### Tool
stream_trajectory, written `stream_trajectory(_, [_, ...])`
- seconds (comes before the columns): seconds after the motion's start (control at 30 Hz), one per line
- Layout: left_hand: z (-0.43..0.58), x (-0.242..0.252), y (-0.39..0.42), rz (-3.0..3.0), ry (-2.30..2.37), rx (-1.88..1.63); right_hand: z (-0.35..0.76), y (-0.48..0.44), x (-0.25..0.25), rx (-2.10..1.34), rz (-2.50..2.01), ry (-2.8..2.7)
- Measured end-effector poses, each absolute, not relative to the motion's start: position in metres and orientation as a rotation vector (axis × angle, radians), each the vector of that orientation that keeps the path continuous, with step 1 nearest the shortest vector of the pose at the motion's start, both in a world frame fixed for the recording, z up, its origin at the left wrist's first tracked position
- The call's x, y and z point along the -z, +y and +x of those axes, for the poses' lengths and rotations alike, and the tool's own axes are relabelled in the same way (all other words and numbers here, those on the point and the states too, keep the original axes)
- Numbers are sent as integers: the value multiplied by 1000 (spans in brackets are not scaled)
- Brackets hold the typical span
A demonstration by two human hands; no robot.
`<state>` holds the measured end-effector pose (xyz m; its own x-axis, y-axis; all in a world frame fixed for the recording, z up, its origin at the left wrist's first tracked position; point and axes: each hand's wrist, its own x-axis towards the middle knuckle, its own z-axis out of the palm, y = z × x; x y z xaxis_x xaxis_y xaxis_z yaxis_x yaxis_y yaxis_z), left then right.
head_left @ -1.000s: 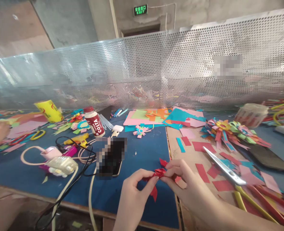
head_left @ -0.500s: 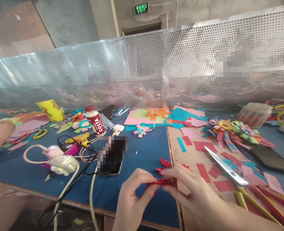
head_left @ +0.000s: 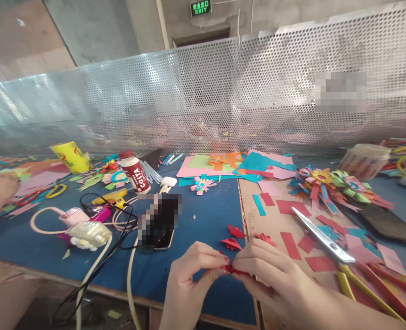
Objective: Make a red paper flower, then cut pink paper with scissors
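Starting big, with a perforated metal screen (head_left: pixel 206 91) right along the far side, then dropping to a blue counter (head_left: pixel 203 215) strewn with cut paper. Over to scissors (head_left: pixel 321 233) at near right, lying among red strips (head_left: pixel 290 245), blade tip toward the far side. Into the near middle for the right grip (head_left: pixel 271 270) and left grip (head_left: pixel 191 270), both pinched narrow, fingertips almost meeting. Just left of there, a dark phone (head_left: pixel 165 238), partly blurred out; farther left, a red-and-white bottle (head_left: pixel 137 175). Just beyond the fingers, folded red shapes (head_left: pixel 231 244) near one another. And smallest, held between both grips at near centre, a red paper piece (head_left: pixel 232 269), mostly hidden by fingers.
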<state>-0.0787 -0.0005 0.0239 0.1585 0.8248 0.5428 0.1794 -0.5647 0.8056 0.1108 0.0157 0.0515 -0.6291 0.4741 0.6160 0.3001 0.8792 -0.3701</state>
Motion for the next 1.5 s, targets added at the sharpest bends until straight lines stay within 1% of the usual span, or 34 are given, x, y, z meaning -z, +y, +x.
stream_trajectory(0.33, [-75,-27,-2,1865,989,-1356,107,16,-48,-335,-606,-2181])
stream_trajectory(0.7, [-72,-28,-5,1843,1047,-1312,106,16,-50,-457,-659,-2157])
stream_trajectory(0.9, [-74,-30,-5,1753,1112,-1339,105,19,-42,-591,-735,-2082])
stream_trajectory(1.27, [-68,-33,-8,1611,1148,-1418,106,19,-42,-718,-852,-2052])
stream_trajectory(1.5, [-67,-37,-6,1697,1186,-1317,104,20,-44,-818,-973,-2052])
